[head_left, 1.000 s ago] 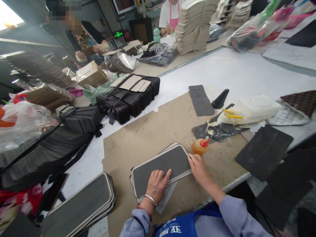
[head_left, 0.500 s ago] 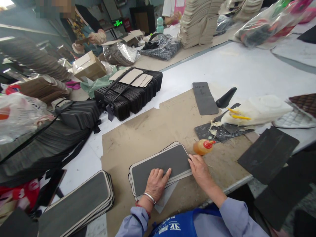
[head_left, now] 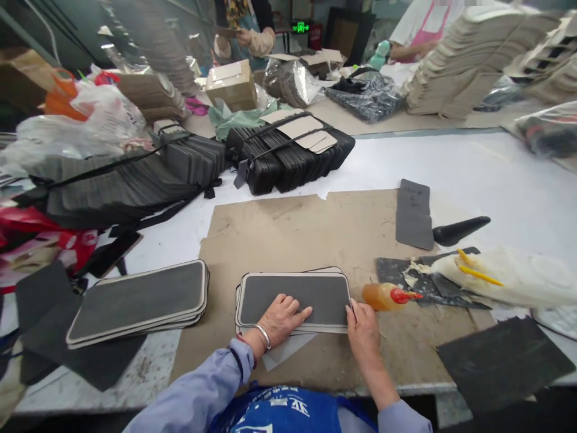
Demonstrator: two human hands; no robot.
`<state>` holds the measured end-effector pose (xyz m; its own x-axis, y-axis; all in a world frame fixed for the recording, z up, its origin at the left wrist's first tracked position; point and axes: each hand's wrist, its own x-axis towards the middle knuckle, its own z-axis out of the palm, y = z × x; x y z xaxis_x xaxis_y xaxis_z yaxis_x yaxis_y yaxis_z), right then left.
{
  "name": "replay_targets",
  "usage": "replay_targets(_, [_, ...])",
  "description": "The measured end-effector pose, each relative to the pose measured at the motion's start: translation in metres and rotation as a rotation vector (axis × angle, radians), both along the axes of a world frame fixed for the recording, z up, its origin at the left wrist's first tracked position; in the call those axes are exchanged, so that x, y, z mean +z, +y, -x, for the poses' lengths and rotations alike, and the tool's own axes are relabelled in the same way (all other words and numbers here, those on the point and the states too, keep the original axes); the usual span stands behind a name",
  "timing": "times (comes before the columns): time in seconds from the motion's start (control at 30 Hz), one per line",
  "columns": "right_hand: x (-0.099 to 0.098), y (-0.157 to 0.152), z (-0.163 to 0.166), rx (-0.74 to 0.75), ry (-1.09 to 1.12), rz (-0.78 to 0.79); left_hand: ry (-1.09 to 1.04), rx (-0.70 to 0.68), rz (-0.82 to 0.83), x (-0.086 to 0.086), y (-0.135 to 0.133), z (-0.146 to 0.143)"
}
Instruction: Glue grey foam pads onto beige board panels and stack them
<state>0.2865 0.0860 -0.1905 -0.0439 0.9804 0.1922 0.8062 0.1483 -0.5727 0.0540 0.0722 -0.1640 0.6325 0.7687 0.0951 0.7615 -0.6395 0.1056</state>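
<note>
A grey rectangular panel with a cream border [head_left: 315,291] tops a small stack on the brown cardboard sheet [head_left: 306,228]. My left hand [head_left: 282,319] lies flat on the panel's near edge, fingers spread. My right hand [head_left: 363,328] rests at the panel's right end, fingertips touching its edge. An orange glue bottle with a red cap [head_left: 385,296] lies on its side just right of that hand.
A finished stack of similar panels [head_left: 139,300] sits to the left. Strapped bundles of black pieces [head_left: 288,159] lie behind the cardboard. A grey pad [head_left: 413,213], a black tool [head_left: 460,230] and a white bag with yellow sticks [head_left: 505,276] are at the right. Other people work at the far end.
The view has swung left, so the stack now lies level in front of me. Both hands stay on the panel; the glue bottle now lies on its side.
</note>
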Motion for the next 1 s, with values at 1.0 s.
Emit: replay_targets(1.0, [-0.003, -0.003, 0.0, 0.146, -0.51, -0.252, -0.452, 1.218, 0.092, -0.013, -0.061, 0.065])
